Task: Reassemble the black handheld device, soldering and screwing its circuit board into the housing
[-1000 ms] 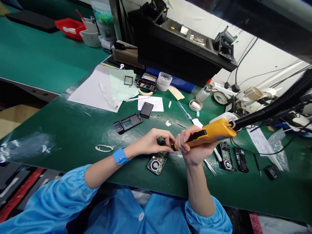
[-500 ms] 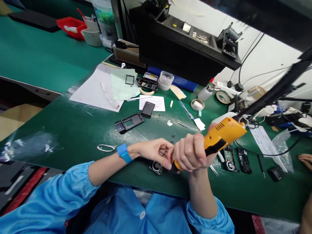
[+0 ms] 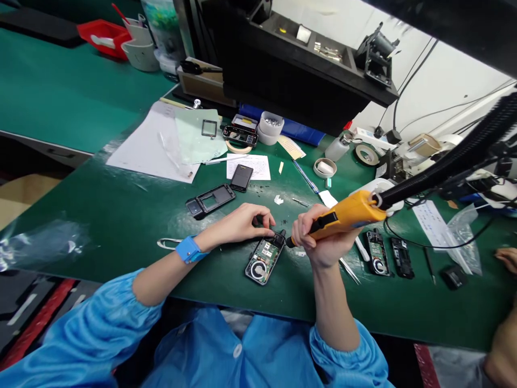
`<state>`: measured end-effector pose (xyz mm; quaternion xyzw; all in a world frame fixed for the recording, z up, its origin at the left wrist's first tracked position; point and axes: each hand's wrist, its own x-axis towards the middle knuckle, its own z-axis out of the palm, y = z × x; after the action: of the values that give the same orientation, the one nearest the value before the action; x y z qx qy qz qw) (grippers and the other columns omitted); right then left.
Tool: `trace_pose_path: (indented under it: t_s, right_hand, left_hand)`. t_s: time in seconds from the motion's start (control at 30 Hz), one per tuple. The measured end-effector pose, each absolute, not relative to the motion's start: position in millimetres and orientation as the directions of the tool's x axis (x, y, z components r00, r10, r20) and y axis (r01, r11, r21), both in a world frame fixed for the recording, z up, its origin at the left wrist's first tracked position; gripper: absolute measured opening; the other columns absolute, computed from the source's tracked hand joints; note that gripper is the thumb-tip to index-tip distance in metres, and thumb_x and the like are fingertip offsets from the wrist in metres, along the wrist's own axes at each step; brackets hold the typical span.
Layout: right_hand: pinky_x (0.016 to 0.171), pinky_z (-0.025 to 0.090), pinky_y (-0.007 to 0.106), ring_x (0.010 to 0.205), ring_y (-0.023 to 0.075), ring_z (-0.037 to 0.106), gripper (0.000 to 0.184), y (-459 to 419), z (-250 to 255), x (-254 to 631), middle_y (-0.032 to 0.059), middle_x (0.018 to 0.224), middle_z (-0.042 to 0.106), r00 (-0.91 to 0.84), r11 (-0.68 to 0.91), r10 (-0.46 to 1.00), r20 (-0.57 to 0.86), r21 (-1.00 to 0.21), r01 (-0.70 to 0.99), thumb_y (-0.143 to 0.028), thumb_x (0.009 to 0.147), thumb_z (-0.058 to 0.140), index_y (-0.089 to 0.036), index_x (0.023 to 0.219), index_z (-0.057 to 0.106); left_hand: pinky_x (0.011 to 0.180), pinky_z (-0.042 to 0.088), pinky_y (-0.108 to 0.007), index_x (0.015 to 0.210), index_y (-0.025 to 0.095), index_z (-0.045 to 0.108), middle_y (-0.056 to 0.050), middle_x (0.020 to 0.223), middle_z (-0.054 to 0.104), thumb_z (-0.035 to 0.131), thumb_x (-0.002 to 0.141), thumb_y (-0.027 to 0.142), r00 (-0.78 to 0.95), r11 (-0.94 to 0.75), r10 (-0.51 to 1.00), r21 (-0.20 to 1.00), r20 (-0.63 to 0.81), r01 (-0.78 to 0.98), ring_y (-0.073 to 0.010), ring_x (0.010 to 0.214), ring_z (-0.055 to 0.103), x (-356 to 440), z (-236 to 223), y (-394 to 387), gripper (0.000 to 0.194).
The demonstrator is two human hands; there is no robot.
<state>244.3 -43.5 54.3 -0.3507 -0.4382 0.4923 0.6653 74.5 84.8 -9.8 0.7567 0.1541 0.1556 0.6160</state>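
An opened handset point(image 3: 264, 256) lies on the green bench, its circuit board and a round white-ringed part facing up. My left hand point(image 3: 250, 223) is at its upper end, thumb and fingers curled together against the edge. In my right hand point(image 3: 323, 237) is a yellow and black electric screwdriver point(image 3: 343, 215), its body slanting up to the right. The screwdriver's black nose points left, close to the handset's upper right corner; its bit is too small to make out. Above my left hand lie an empty front housing point(image 3: 210, 200) and a dark screen part point(image 3: 241, 178).
A black corrugated hose point(image 3: 436, 178) runs from the screwdriver to the upper right. Tweezers point(image 3: 349, 269), a second opened handset point(image 3: 377, 253) and a black housing point(image 3: 402, 257) lie to the right. A white tub point(image 3: 270, 128) stands behind. Another person's hand point(image 3: 508, 258) rests at the right edge.
My hands have moved apart, uncovering the handset. My left hand shifted up and left to its upper end. The screwdriver tilted flatter, its nose now beside the handset.
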Motion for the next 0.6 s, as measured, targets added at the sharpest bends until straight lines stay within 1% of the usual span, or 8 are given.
trace_pose_path:
  t_s: [0.13, 0.27, 0.37, 0.47, 0.53, 0.6]
  right_hand:
    - [0.035, 0.029, 0.024, 0.030, 0.0084, 0.028, 0.081, -41.7, 51.8, 242.4, -0.0080, 0.039, 0.038, 0.119, 0.263, 0.964, 0.236, -0.901, -0.345, -0.101, 0.082, 0.058, -0.022, 0.066, 0.067]
    - [0.034, 0.028, 0.024, 0.029, 0.0084, 0.027, 0.082, -40.7, 49.5, 239.7, -0.0089, 0.038, 0.036, 0.134, 0.247, 0.968, 0.214, -0.915, -0.318, -0.103, 0.077, 0.060, -0.022, 0.065, 0.065]
    - [0.033, 0.025, 0.024, 0.029, 0.0086, 0.026, 0.083, -41.0, 47.3, 236.8, -0.0090, 0.038, 0.034, 0.130, 0.233, 0.971, 0.202, -0.922, -0.308, -0.105, 0.075, 0.058, -0.023, 0.064, 0.062]
    - [0.033, 0.024, 0.024, 0.028, 0.0088, 0.026, 0.087, -43.7, 45.4, 232.8, -0.0080, 0.038, 0.035, 0.126, 0.225, 0.972, 0.197, -0.932, -0.282, -0.108, 0.075, 0.053, -0.022, 0.064, 0.063]
    - [0.033, 0.023, 0.025, 0.029, 0.0094, 0.027, 0.090, -46.2, 44.6, 229.9, -0.0074, 0.038, 0.035, 0.159, 0.228, 0.969, 0.192, -0.939, -0.258, -0.110, 0.077, 0.046, -0.022, 0.063, 0.063]
    - [0.033, 0.022, 0.025, 0.029, 0.0100, 0.027, 0.089, -48.3, 44.3, 227.8, -0.0075, 0.038, 0.033, 0.196, 0.246, 0.959, 0.203, -0.941, -0.231, -0.109, 0.078, 0.044, -0.023, 0.061, 0.062]
  left_hand:
    - [0.081, 0.055, -0.031, 0.075, 0.020, 0.063, -0.009, 0.105, 0.087, 0.089, 0.088, 0.040, 0.927, -0.224, 0.375, 0.971, 0.013, 0.077, -0.0238, 0.094, 0.079, 74.6, -13.5, 84.2, 0.035]
    - [0.075, 0.053, -0.029, 0.073, 0.021, 0.058, -0.009, 0.103, 0.087, 0.089, 0.089, 0.044, 0.928, -0.247, 0.373, 0.964, -0.002, 0.101, -0.0227, 0.088, 0.077, 76.2, -15.9, 84.0, 0.042]
    - [0.073, 0.051, -0.029, 0.071, 0.021, 0.056, -0.008, 0.098, 0.087, 0.089, 0.088, 0.043, 0.926, -0.263, 0.378, 0.958, -0.006, 0.114, -0.0204, 0.082, 0.074, 77.4, -17.2, 84.5, 0.044]
    - [0.073, 0.050, -0.028, 0.071, 0.020, 0.058, -0.008, 0.097, 0.087, 0.089, 0.088, 0.037, 0.926, -0.279, 0.377, 0.953, -0.006, 0.120, -0.0187, 0.079, 0.073, 77.7, -17.1, 85.2, 0.039]
    - [0.072, 0.048, -0.027, 0.072, 0.019, 0.061, -0.007, 0.095, 0.086, 0.089, 0.087, 0.033, 0.926, -0.293, 0.378, 0.948, -0.005, 0.125, -0.0186, 0.079, 0.073, 77.3, -16.0, 85.7, 0.035]
    - [0.070, 0.046, -0.026, 0.072, 0.019, 0.064, -0.006, 0.092, 0.085, 0.088, 0.088, 0.030, 0.925, -0.305, 0.380, 0.943, -0.005, 0.130, -0.0189, 0.080, 0.073, 77.0, -14.8, 85.7, 0.031]
